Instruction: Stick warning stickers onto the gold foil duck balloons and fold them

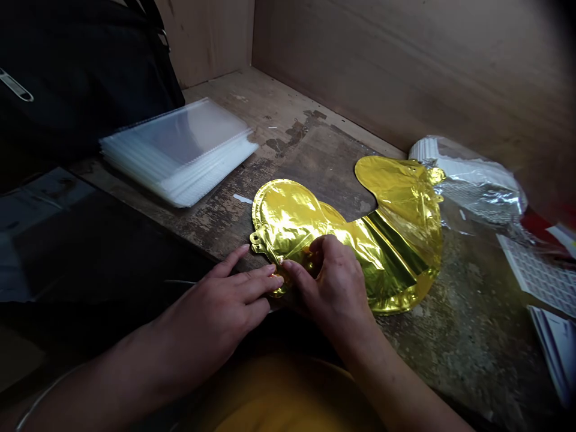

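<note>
A flat gold foil balloon (297, 210) lies on the worn wooden table, with a small tab with a hole at its left edge. Its wide curved part reaches to the right, creased and shiny. My left hand (231, 294) rests at the balloon's near left edge, fingers stretched out and the fingertips pressing on a small gold piece of it. With thumb and bent fingers, my right hand (335, 279) pinches the foil just beside the left fingertips. The exact fold between the hands is partly hidden.
A stack of clear plastic sleeves (180, 156) lies behind on the left, near a black bag (85, 78). At the right are a clear-wrapped white bundle (477, 180), a printed sheet (540, 276) and a stack of papers (551, 348). Wooden panels (360, 60) close off the back.
</note>
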`<action>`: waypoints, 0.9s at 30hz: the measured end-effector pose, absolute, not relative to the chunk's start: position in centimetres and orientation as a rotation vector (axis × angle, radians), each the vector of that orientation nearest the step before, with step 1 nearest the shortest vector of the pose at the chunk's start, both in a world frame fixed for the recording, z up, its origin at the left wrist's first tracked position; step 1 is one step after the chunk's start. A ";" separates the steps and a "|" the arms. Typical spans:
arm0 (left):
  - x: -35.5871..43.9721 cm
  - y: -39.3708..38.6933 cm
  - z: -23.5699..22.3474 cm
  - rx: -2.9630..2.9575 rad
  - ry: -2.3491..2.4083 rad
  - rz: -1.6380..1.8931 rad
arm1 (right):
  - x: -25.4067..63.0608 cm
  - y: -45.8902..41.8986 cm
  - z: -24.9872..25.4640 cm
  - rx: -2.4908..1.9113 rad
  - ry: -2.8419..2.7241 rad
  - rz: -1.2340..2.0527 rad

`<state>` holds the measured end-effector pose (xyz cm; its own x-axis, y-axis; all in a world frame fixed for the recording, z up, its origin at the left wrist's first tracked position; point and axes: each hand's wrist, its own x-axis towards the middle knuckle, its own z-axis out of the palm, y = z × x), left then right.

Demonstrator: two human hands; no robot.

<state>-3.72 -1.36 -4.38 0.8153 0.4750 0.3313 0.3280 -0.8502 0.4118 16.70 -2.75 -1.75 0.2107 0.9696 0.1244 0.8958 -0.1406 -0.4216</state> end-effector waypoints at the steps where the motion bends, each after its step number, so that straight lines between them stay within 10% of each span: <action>1: -3.7 -1.4 -4.4 2.664 0.613 0.611 | 17.0 -2.6 -1.8 -2.110 -1.724 0.217; 17: -6.1 -2.6 -2.9 2.477 0.791 0.568 | 16.8 -5.2 -2.0 -1.293 -2.274 0.135; 27: -4.8 -1.7 -0.6 2.486 0.841 0.600 | 17.8 -2.3 -0.2 -1.720 -1.544 1.000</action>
<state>-4.76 -1.74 -0.63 0.7200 0.6453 0.2552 0.4515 -0.7149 0.5338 17.82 -2.28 -0.18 0.0332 0.9905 -0.1335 0.5274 -0.1308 -0.8395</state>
